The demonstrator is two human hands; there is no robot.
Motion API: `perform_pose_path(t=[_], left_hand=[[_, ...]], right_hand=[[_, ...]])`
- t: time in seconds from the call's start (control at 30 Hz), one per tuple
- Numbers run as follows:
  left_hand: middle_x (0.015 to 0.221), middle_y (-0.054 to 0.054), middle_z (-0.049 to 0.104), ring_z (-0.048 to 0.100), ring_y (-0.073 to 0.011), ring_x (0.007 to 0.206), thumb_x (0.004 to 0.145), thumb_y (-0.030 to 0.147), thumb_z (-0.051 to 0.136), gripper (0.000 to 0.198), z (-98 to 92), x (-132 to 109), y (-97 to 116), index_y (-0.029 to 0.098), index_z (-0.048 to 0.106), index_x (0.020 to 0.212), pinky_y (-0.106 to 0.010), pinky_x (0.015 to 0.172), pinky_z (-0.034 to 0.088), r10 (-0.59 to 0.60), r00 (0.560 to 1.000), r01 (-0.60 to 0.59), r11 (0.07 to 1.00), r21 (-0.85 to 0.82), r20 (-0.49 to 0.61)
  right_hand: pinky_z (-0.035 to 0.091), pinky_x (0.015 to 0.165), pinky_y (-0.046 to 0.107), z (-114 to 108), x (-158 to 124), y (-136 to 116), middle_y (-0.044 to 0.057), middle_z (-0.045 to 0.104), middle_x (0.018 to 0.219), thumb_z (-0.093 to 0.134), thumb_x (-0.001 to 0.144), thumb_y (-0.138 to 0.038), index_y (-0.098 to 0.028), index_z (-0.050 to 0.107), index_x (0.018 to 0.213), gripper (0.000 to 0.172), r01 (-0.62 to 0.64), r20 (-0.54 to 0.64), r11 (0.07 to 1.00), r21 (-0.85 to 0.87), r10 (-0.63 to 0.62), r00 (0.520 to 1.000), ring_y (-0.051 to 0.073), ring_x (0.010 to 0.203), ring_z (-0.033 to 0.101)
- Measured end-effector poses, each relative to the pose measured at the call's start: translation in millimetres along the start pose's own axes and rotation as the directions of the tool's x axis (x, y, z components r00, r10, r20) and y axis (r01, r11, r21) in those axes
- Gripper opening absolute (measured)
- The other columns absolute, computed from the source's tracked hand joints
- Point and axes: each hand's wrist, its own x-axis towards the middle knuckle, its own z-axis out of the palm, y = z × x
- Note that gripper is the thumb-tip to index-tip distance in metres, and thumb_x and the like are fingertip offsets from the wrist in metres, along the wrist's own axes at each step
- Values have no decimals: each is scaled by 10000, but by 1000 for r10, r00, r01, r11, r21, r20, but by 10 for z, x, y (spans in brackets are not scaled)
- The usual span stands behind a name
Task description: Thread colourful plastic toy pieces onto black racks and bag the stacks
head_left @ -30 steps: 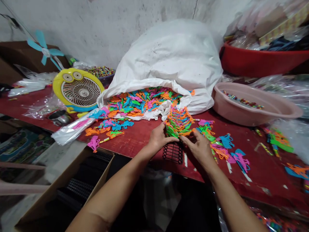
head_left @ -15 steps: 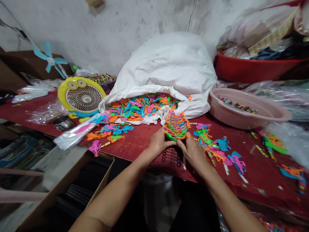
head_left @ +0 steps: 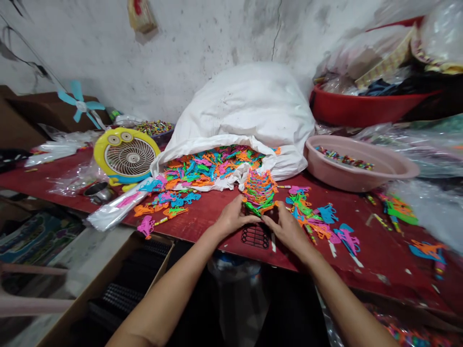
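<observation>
A row of thin plastic figure-shaped pieces [head_left: 259, 190], in orange, pink, blue and green, stands packed on a black rack [head_left: 255, 236] at the table's front edge. My left hand [head_left: 233, 214] closes on the row's near left end, thumb stretched along the front. My right hand [head_left: 287, 227] grips the near right end, around an orange piece [head_left: 270, 208] at the front. Both thumbs almost meet above the bare part of the rack. Fingers behind the row are partly hidden. Loose similar pieces [head_left: 327, 213] lie right of my right hand.
A white sack [head_left: 238, 106] spills more pieces behind the rack. A yellow fan [head_left: 104, 153], a metal cup [head_left: 99, 193] and a plastic-wrapped bundle [head_left: 108, 218] stand or lie left. A pink basin [head_left: 361, 178] and a red tub [head_left: 372, 110] are at right. A carton [head_left: 157, 282] sits below.
The view has tilted and shifted a little. Both hands stay at the near end of the row, and an orange piece now shows more across its front.
</observation>
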Motion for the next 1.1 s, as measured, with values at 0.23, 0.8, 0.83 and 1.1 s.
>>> perform_pose_path(t=[0.23,0.8,0.83,1.1], left_hand=[[814,-13,621,545,-153,747,880,545,581,377,-19,30,-2,174,643,904,-252,692,409,28,994,-6,979,204,-106],[826,14,595,538,-120,665,807,541,672,467,315,-95,-169,175,529,1060,-245,648,425,-144,941,146,989,-17,-307],[906,-13,618,573,-135,717,772,539,712,550,315,-113,-181,173,506,1127,-262,686,456,-145,936,140,989,-37,-322],[1413,-144,508,509,-263,1277,786,449,730,763,274,10,-181,172,382,1406,-404,1066,417,12,991,-27,994,-105,-136]], right_hand=[[418,699,293,-10,18,64,53,646,846,470,877,-344,-205,500,893,143,-21,-65,999,42,23,998,198,768,599],[357,599,260,92,17,103,31,648,755,461,905,-407,-182,589,921,259,-60,-68,998,-22,58,996,172,651,577],[368,599,257,82,18,119,24,646,744,477,892,-411,-179,597,919,263,-66,-61,998,16,67,996,165,639,571],[391,674,282,130,106,27,118,715,951,523,883,-281,-155,667,1036,245,-177,-8,950,-257,181,983,227,864,652]])
